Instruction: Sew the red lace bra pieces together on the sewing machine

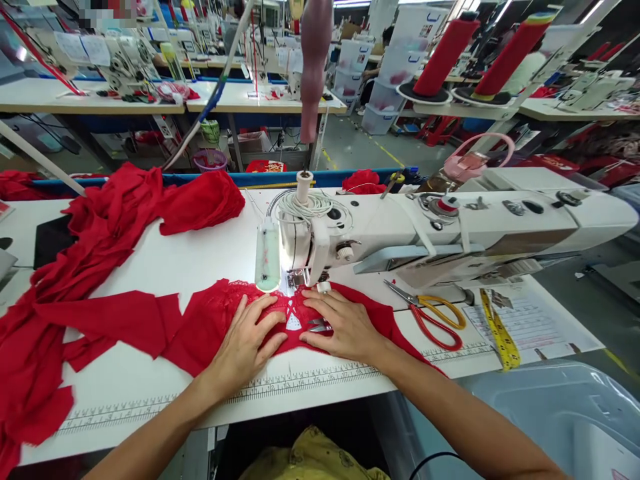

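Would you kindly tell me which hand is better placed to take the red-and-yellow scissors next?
The right hand, probably: the scissors lie on its side, while the left hand rests on fabric farther away. Blades by the right hand may need setting down first.

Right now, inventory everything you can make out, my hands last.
sewing machines: one near, white, right; more behind
table: one near, white, centre
red fabric: several pieces, red, left and centre
scissors: one pair, red and yellow, right
paper: uncounted, white, right
tape measure: one, yellow, on paper
cord coil: one, pale, atop machine
thread cones: two large, red, upper right
storage boxes: several, translucent, background
bin: one, bluish, lower right
small blades: pair, silver, by right hand
left hand: one, bare, on red fabric
right hand: one, bare, on red fabric
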{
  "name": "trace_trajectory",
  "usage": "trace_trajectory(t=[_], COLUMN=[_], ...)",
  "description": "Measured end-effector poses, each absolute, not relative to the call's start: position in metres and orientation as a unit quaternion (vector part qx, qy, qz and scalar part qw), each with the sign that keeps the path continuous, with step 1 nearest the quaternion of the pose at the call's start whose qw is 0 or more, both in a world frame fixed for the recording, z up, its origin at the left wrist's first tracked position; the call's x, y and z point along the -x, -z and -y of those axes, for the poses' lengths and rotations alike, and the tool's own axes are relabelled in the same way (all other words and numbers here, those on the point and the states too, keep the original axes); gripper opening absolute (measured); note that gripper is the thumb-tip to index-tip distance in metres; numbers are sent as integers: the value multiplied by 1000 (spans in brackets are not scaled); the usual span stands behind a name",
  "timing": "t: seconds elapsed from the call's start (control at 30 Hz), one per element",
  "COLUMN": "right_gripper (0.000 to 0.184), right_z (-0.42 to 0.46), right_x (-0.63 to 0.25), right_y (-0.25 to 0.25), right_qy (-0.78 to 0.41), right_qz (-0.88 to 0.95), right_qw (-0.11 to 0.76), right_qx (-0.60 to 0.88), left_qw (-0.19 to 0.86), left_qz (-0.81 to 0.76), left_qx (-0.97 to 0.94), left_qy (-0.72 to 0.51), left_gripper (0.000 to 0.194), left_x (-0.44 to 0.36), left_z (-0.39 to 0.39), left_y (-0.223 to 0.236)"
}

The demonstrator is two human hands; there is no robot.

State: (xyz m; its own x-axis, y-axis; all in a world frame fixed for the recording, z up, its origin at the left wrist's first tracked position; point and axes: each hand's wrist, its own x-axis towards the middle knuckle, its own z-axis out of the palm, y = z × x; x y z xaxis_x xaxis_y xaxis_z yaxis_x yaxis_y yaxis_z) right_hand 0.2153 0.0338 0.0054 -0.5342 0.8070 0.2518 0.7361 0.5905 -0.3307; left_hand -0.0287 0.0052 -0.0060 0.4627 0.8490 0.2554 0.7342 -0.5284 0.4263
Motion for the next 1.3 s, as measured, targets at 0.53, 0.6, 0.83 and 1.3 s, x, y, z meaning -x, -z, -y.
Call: trace_trajectory(t=[0.53,0.6,0.83,1.3], right_gripper=[49,42,27,27], right_z=[-31,-29,-46,-16], right_x=[-218,-219,-237,-199], right_y=[-4,-11,-32,-14], right_qy=[-25,-23,94,-15], right_qz=[885,880,840,937], right_qw=[254,258,140,188], right_qx=[389,398,516,293], left_qw=[17,-6,14,-38], left_qz=[-454,-447,-434,-446], left_qx=[-857,-863,-870,-850], left_qy=[-243,-236,-231,-276], left_gripper=[17,18,14,21], left_x=[24,22,21,13], left_z=[4,6,16,28], left_y=[4,0,-17,-2])
